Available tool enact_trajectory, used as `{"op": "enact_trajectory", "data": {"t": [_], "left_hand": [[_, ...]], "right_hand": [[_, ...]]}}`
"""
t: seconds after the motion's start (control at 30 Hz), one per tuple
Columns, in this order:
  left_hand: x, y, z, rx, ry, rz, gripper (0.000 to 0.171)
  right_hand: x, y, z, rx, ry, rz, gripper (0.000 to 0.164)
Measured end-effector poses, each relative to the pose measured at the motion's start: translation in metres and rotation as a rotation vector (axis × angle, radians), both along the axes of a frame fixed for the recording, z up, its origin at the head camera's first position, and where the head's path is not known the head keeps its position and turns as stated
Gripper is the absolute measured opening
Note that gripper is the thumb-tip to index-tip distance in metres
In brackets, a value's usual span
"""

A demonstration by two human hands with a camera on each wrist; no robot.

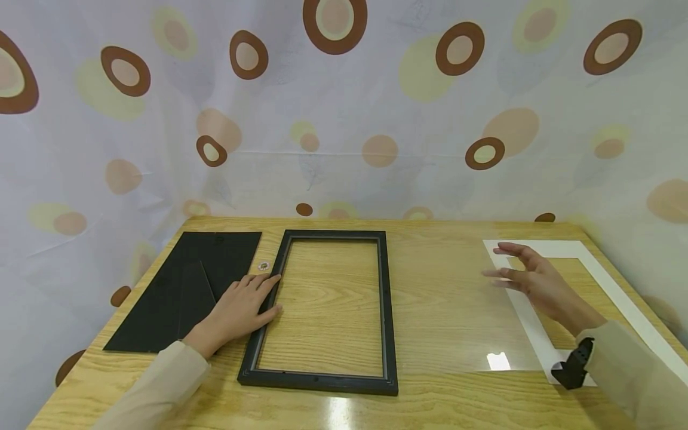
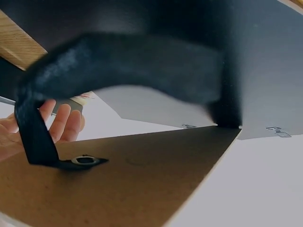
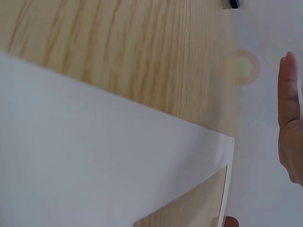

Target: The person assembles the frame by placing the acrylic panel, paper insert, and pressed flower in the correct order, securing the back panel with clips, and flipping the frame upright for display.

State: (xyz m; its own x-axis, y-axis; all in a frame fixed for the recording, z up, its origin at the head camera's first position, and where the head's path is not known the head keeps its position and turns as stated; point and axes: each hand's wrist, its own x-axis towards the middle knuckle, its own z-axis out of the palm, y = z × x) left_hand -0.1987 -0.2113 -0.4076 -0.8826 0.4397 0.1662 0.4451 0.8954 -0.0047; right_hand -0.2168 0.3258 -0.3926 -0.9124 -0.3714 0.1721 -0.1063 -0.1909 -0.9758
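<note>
A black picture frame [image 1: 390, 322] lies flat on the wooden table. My left hand [image 1: 239, 307] rests on its left bar, fingers loosely extended and thumb reaching over the inner edge. Beside that hand lies the black backing board [image 1: 150, 316] with its easel stand [image 1: 194, 298]; the left wrist view looks close at a black ribbon [image 2: 128, 61] and brown board [image 2: 142, 175]. My right hand [image 1: 545, 289] hovers with fingers spread, holding nothing, over the white mat [image 1: 556, 248] and the right edge of a clear sheet [image 1: 457, 316].
A small round object [image 1: 263, 266] sits between the backing board and the frame. Behind the wooden table [image 1: 301, 412] hangs a patterned curtain [image 1: 344, 107], which also runs along both sides. Light reflects off the clear sheet's lower right corner.
</note>
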Motion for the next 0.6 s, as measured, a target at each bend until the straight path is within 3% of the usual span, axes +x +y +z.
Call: {"op": "enact_trajectory", "data": {"t": [0.4, 0.6], "left_hand": [[-0.002, -0.001, 0.002, 0.018, -0.045, 0.003, 0.065], [-0.002, -0.001, 0.006, 0.022, -0.077, 0.002, 0.066]], "right_hand": [[-0.001, 0.006, 0.004, -0.141, -0.046, 0.009, 0.042], [-0.001, 0.002, 0.01, -0.295, -0.074, 0.053, 0.043]]}}
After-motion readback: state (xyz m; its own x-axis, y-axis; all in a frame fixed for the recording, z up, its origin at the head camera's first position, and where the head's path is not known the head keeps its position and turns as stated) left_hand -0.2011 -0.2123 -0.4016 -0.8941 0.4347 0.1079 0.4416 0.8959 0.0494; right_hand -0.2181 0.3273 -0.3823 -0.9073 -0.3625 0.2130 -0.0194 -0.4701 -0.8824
